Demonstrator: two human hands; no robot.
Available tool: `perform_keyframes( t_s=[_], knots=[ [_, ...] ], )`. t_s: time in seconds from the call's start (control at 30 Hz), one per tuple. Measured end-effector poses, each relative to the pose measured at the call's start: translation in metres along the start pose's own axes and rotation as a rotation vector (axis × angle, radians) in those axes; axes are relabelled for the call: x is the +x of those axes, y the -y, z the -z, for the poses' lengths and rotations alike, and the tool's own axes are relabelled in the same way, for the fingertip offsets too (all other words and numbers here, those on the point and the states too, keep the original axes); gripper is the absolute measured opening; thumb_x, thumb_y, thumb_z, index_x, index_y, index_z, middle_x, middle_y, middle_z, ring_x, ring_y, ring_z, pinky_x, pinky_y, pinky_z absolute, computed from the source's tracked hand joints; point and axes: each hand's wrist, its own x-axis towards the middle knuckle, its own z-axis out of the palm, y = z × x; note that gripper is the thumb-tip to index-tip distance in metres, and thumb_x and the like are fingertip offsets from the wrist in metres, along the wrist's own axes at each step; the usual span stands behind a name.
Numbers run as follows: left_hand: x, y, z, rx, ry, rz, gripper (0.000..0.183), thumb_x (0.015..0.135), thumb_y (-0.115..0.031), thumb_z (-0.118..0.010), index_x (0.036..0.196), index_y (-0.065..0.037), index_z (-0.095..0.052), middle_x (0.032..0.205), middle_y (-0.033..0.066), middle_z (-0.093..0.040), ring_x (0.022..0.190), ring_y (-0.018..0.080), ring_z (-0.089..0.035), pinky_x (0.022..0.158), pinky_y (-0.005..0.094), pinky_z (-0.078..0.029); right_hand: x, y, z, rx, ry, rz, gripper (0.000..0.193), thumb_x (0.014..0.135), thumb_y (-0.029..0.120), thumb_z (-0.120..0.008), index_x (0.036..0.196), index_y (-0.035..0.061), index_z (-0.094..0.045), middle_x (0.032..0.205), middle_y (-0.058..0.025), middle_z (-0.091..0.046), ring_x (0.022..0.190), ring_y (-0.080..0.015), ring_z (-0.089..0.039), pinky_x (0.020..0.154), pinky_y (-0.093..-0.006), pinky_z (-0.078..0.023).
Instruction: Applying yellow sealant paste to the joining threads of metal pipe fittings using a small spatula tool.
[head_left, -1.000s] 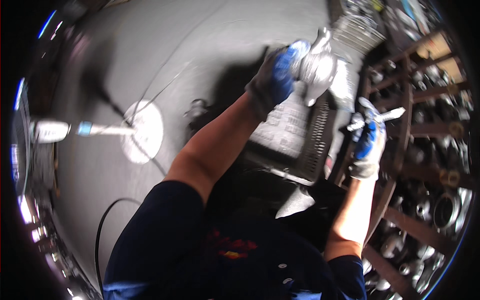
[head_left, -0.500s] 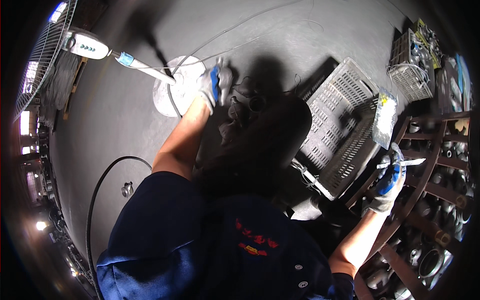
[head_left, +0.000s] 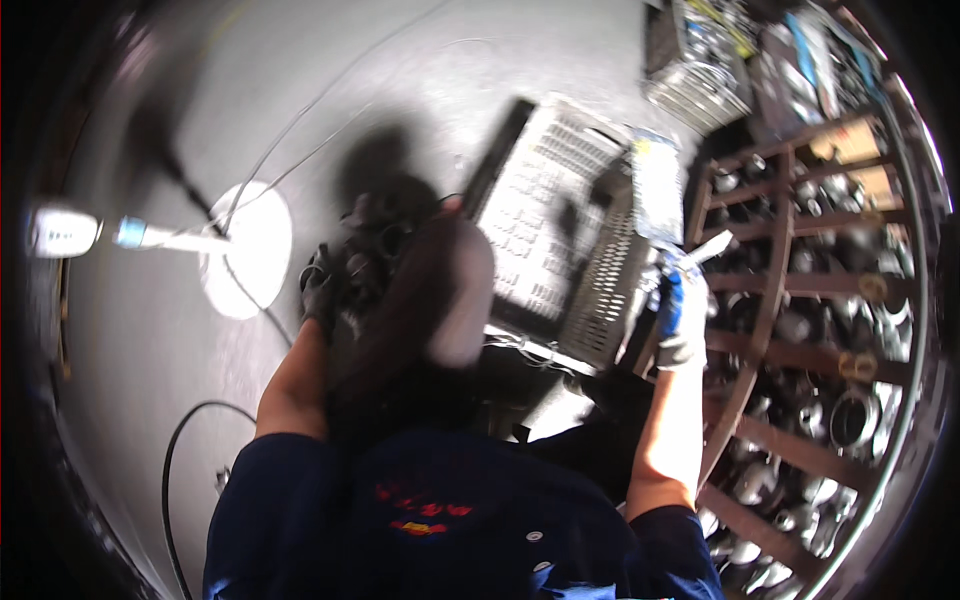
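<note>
My left hand (head_left: 322, 292), in a dark grey glove, rests low on a dark heap (head_left: 385, 230) lying on the grey floor; blur hides whether its fingers grip anything. A blurred dark shape (head_left: 425, 300) covers part of that heap. My right hand (head_left: 682, 312), in a blue glove, is closed around a thin white strip (head_left: 714, 248) at the right rim of a grey slatted plastic crate (head_left: 555, 215). A clear plastic bag (head_left: 656, 185) hangs over the crate's rim just above that hand.
A white round stand base (head_left: 250, 250) with a pole (head_left: 165, 237) lies left of my left hand. A black cable (head_left: 175, 455) loops on the floor. A wooden rack (head_left: 790, 300) of metal fittings fills the right side. A wire basket (head_left: 705, 60) sits at the top.
My left hand left the crate, swung left to the white base, and now sits lower on the dark heap. My right hand stayed by the crate's rim with the strip.
</note>
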Motion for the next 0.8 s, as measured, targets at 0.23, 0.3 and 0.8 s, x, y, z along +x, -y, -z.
perform_keyframes(
  t_s=[0.23, 0.3, 0.8],
  knots=[
    [0.056, 0.084, 0.054, 0.571, -0.044, -0.255, 0.033, 0.082, -0.024, -0.059, 0.110, -0.006, -0.061, 0.094, 0.0076, -0.064, 0.084, 0.0184, -0.059, 0.071, 0.0300, -0.047, -0.017, 0.054, -0.030, 0.452, 0.081, -0.175, 0.021, 0.086, 0.006, -0.049, 0.100, -0.0039, -0.061, 0.062, -0.0044, -0.058, 0.043, -0.0061, -0.043, 0.039, -0.0175, -0.032],
    [0.066, 0.065, 0.047, 0.527, -0.060, -0.286, 0.031, 0.082, -0.025, -0.060, 0.106, -0.006, -0.063, 0.090, 0.0067, -0.065, 0.078, 0.0174, -0.061, 0.068, 0.0294, -0.047, -0.020, 0.057, -0.027, 0.453, 0.073, -0.218, 0.020, 0.086, 0.006, -0.050, 0.099, -0.0033, -0.062, 0.061, -0.0040, -0.057, 0.042, -0.0055, -0.042, 0.038, -0.0170, -0.031],
    [-0.109, -0.275, -0.159, 0.380, 0.815, -0.823, 0.031, 0.092, -0.020, -0.047, 0.118, -0.003, -0.052, 0.104, 0.0080, -0.062, 0.095, 0.0187, -0.059, 0.080, 0.0303, -0.049, -0.027, 0.049, 0.017, 0.595, -0.015, -0.200, 0.019, 0.087, 0.009, -0.051, 0.100, -0.0012, -0.061, 0.060, -0.0045, -0.058, 0.045, -0.0068, -0.047, 0.040, -0.0187, -0.035]
  ],
)
